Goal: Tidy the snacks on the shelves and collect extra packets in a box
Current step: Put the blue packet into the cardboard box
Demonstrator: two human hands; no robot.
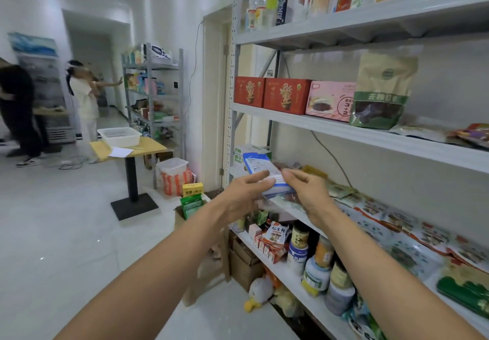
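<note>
both hands hold a blue-and-white packet [260, 166] above the left end of a shelf [287, 210] strewn with snack bags. the left hand [246, 194] grips its near side, fingers loosely curled; the right hand [309, 194] pinches its right edge.

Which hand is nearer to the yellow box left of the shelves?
Left. The left hand, holding the blue packet, is right of the yellow box and slightly above it; the right hand grips the packet's other side, farther right.
</note>
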